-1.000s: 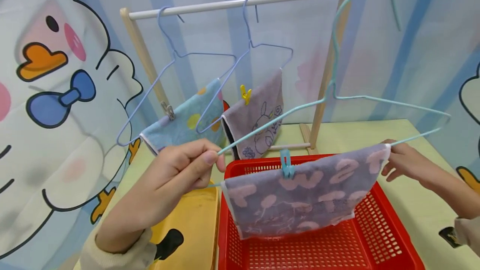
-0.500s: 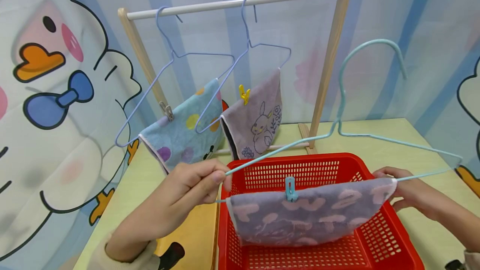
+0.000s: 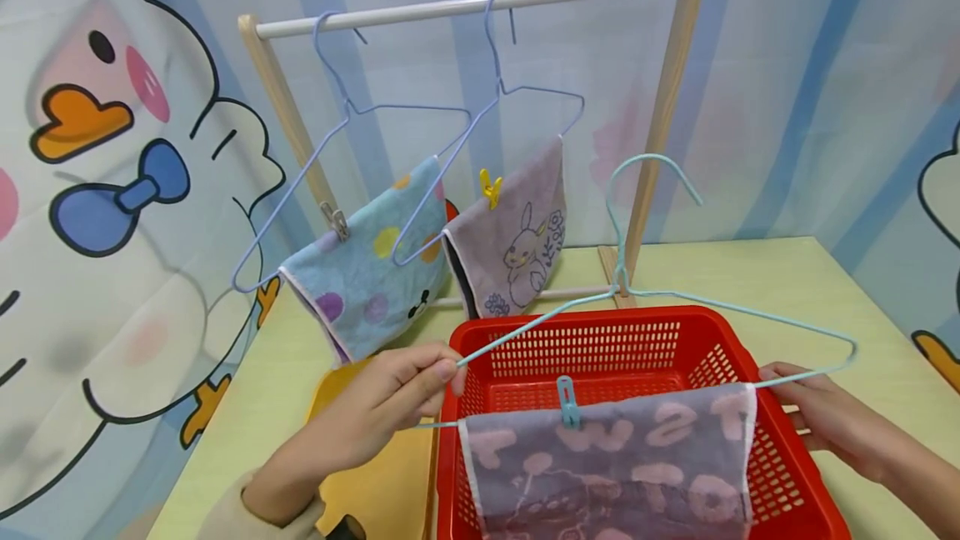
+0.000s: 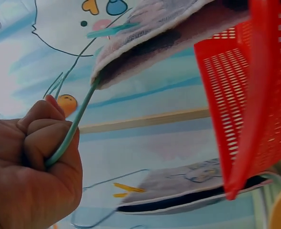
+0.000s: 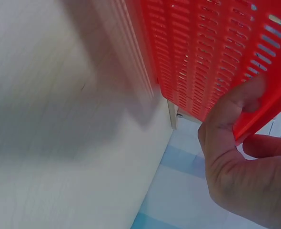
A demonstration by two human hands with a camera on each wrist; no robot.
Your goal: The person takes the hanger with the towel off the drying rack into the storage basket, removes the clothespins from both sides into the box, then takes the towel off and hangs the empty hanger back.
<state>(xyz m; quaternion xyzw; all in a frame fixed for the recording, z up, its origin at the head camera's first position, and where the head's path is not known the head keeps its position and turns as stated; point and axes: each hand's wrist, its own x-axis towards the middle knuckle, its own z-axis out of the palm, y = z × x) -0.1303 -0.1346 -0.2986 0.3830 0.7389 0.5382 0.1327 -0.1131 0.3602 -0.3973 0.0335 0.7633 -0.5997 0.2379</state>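
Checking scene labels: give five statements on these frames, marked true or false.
1. Left hand grips the pale-teal wire hanger. True.
2. That hanger's hook is over the round white rail. False: it's off that rail.
3. A yellow clip sits on the mauve rabbit-print towel. True.
4. The grey-purple lettered towel has no clip. False: a teal plastic clip grips that towel.
5. Head view: the red perforated plastic basket is right of the yellow tray. True.
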